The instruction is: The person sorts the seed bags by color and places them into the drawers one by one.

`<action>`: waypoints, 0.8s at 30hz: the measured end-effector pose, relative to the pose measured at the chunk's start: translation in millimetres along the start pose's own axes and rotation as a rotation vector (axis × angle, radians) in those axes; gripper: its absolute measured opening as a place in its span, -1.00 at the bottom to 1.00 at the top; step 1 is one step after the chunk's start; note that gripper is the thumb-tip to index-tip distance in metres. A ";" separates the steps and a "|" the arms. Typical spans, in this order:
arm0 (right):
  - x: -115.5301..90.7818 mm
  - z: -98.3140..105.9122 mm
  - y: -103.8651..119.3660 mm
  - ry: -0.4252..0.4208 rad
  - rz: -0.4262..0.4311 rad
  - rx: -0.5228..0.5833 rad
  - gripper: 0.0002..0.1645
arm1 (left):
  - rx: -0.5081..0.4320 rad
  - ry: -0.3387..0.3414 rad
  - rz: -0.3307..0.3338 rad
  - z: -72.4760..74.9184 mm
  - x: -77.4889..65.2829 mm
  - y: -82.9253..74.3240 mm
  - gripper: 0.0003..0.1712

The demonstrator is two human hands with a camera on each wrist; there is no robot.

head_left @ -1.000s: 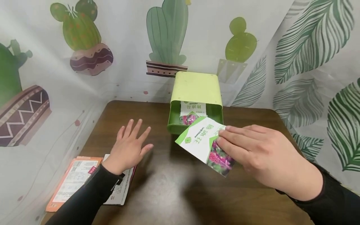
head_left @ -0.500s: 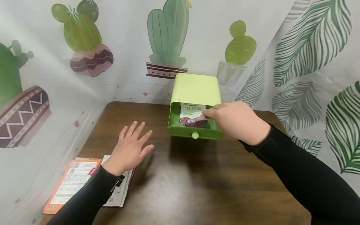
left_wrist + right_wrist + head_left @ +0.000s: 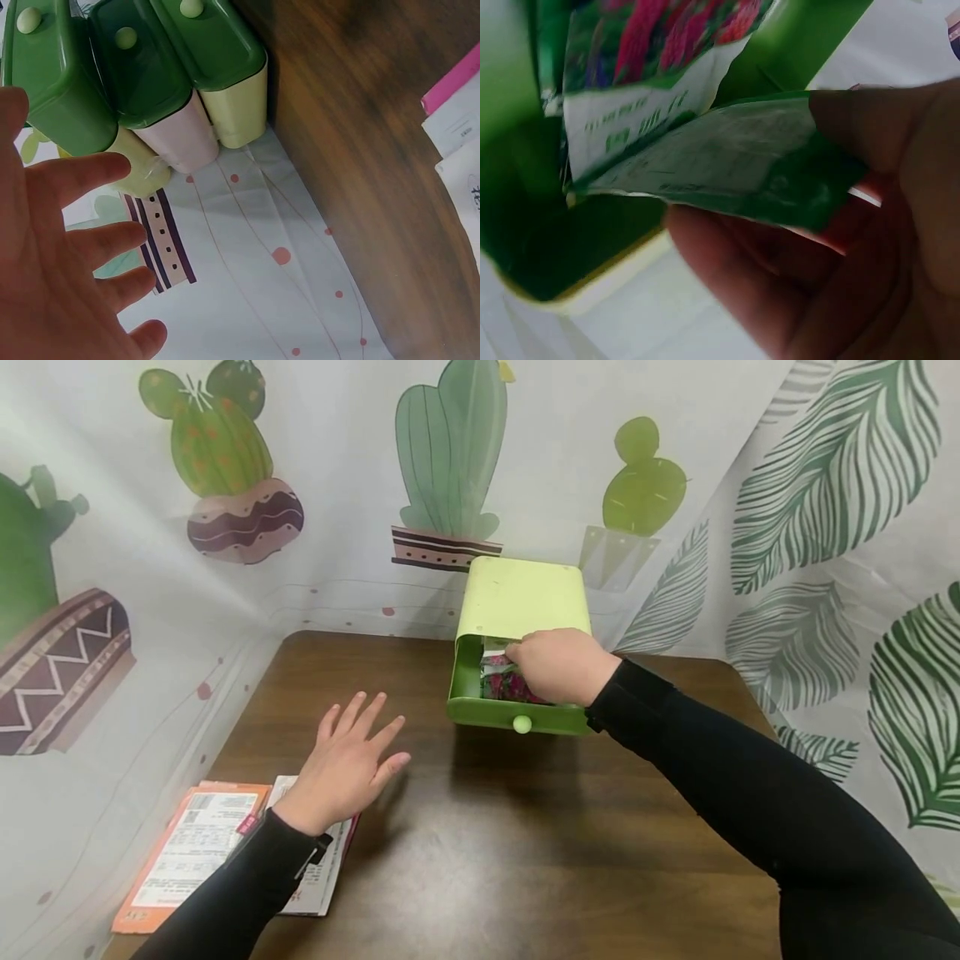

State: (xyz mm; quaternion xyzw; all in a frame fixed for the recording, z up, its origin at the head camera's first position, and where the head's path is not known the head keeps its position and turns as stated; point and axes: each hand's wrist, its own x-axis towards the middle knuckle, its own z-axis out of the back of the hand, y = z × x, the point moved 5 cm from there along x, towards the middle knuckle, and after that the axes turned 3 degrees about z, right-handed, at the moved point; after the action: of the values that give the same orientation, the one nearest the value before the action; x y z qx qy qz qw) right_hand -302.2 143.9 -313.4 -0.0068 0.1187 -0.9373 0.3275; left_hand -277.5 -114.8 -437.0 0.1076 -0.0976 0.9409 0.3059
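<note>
This looks like a small indoor desk corner, perhaps in a home, though that cannot be settled: creased white sheeting (image 3: 337, 493) printed with potted cacti and green leaves hangs behind and beside a brown wood-grain bench (image 3: 480, 860), which carries a yellow-green drawer box (image 3: 525, 597) and orange-bordered printed paperwork (image 3: 183, 839).

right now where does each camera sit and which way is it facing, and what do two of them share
Head: worn on the head, facing forward and down at the open green drawer and brown wood-grain table; left hand, right hand and black sleeves show.
Left wrist: on that wrist, facing past spread fingers toward three green drawer fronts; only the left hand shows.
Right wrist: on that wrist, facing the green-and-white packet that the right hand pinches; only that hand shows.
Shared: head and right wrist both show the open green drawer and right hand.
</note>
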 end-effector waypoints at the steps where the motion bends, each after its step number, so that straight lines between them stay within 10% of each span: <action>1: 1.5 -1.6 1.1 0.036 0.010 0.018 -0.85 | -0.001 0.003 0.001 -0.3 -0.4 0.1 -0.28; 24: 7.4 -18.4 -2.7 0.318 0.052 0.287 -0.51 | -0.037 -0.011 -0.022 1.3 4.9 3.1 -0.30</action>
State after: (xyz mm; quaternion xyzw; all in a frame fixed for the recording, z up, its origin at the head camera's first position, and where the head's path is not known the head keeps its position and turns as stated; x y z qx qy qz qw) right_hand -311.3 145.4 -331.2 0.1906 0.0343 -0.9252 0.3262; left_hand -283.0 -114.8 -434.7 0.1081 -0.1152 0.9349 0.3178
